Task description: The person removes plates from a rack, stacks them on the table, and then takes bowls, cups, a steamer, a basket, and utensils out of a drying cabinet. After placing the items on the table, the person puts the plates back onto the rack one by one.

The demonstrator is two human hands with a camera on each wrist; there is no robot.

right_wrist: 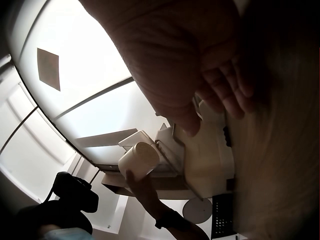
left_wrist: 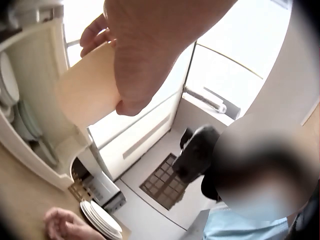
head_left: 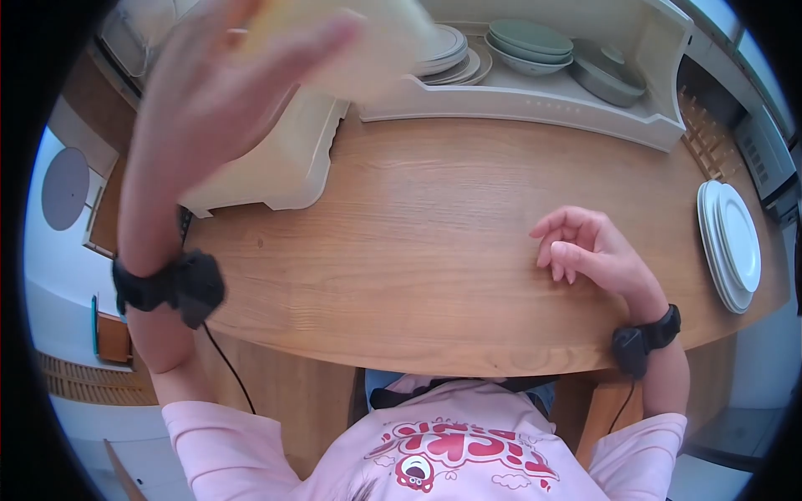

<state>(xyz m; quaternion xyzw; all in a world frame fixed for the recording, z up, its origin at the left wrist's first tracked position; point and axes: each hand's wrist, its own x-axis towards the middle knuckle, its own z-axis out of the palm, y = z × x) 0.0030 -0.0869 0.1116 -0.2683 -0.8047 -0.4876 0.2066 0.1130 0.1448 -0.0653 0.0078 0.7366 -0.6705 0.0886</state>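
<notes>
Raised high over the table's left side, my left hand (head_left: 213, 108) grips a cream cylindrical container (head_left: 380, 50). The container's smooth pale side (left_wrist: 90, 90) shows in the left wrist view, with the fingers wrapped round it. From the right wrist camera, the container (right_wrist: 137, 161) appears tilted, its round rimmed end toward the view. My right hand (head_left: 597, 250) holds nothing and lies near the table's right front, palm turned inward, fingers loosely bent. Behind the container stands a cream dish box (head_left: 518, 104) with a low front wall.
Inside the dish box are stacked plates (head_left: 443, 46), green and white bowls (head_left: 530, 42) and a lidded pot (head_left: 610, 71). Another cream casing (head_left: 284, 167) stands at left. White plates (head_left: 735, 242) and a wooden peg rack (head_left: 710, 138) line the table's (head_left: 401, 267) right edge.
</notes>
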